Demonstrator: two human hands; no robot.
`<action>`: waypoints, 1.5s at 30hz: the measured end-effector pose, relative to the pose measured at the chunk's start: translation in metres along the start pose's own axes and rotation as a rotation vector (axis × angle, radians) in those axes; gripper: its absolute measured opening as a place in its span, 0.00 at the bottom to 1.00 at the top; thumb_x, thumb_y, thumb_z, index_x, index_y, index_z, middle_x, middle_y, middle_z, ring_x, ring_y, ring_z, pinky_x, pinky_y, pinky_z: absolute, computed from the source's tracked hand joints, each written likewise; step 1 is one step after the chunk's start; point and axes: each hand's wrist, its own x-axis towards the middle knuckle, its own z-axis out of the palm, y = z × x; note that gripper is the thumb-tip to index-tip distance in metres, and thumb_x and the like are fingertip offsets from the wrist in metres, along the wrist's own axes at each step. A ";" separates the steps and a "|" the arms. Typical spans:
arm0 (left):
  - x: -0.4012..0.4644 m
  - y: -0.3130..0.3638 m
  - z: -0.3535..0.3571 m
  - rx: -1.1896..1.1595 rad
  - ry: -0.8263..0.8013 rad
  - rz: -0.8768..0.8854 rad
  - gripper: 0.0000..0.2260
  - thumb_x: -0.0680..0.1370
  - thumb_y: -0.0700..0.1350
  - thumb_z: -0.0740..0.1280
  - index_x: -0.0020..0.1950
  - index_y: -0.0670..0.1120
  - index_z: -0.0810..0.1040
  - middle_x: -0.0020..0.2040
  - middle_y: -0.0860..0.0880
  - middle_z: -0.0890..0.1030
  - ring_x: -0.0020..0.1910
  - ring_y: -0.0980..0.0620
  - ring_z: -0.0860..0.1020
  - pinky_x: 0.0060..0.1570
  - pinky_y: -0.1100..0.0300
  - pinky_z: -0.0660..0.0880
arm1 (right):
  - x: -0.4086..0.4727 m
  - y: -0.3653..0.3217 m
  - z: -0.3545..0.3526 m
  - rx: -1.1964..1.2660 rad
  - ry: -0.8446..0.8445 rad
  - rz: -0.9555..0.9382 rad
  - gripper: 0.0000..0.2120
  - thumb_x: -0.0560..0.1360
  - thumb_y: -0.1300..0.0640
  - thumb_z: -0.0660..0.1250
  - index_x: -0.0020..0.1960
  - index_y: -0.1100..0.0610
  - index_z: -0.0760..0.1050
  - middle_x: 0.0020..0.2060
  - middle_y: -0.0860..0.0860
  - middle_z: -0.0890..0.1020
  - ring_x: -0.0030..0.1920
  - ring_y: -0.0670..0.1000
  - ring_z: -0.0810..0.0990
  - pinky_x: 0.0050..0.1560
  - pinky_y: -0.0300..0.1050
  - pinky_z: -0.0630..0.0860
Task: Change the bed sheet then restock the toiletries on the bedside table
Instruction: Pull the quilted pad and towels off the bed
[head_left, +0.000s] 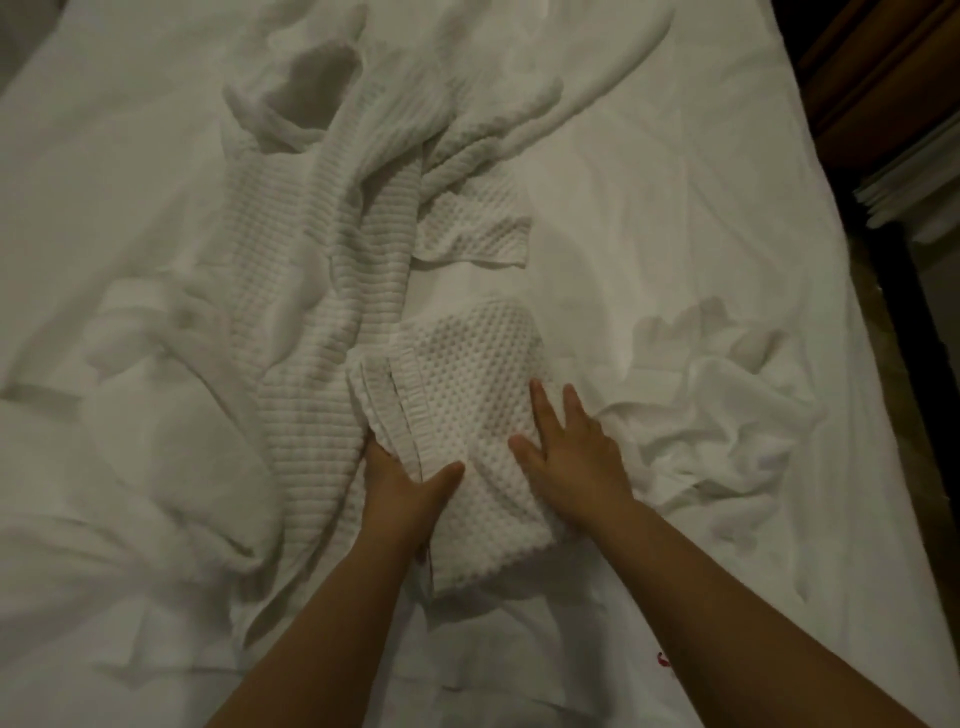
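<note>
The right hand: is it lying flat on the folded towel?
Yes, the right hand lies with straight fingers on the folded towel.

Bed sheet (649, 218) spread under everything. Folded waffle towel (467, 395) lies at centre, near edge of view. Left hand (400, 483) grips its left edge; right hand (566, 457) rests flat on its right side. Ribbed blanket (322, 270) runs from far centre down along towel's left. Crumpled cloth (727, 415) just right of right hand. Stacked linens (914, 192) beyond bed's right edge.
</note>
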 end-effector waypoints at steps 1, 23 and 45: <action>0.000 0.000 0.001 -0.040 0.009 -0.003 0.54 0.54 0.60 0.72 0.76 0.47 0.54 0.69 0.53 0.65 0.68 0.55 0.65 0.70 0.55 0.61 | 0.002 0.001 -0.006 0.112 0.001 -0.007 0.35 0.78 0.39 0.53 0.76 0.44 0.37 0.77 0.55 0.49 0.74 0.59 0.55 0.72 0.53 0.54; -0.038 0.034 -0.101 0.061 -0.038 0.232 0.28 0.79 0.44 0.63 0.64 0.71 0.52 0.64 0.62 0.63 0.62 0.59 0.66 0.58 0.69 0.61 | -0.047 -0.068 -0.056 0.819 -0.154 -0.227 0.30 0.76 0.63 0.64 0.69 0.36 0.59 0.67 0.40 0.64 0.66 0.44 0.66 0.68 0.43 0.62; -0.327 -0.124 -0.405 -0.645 1.494 -0.136 0.12 0.81 0.41 0.59 0.48 0.58 0.75 0.50 0.50 0.77 0.43 0.58 0.76 0.44 0.66 0.76 | -0.266 -0.548 0.166 0.063 -0.989 -1.271 0.20 0.76 0.58 0.65 0.55 0.33 0.71 0.60 0.41 0.69 0.56 0.46 0.69 0.53 0.41 0.65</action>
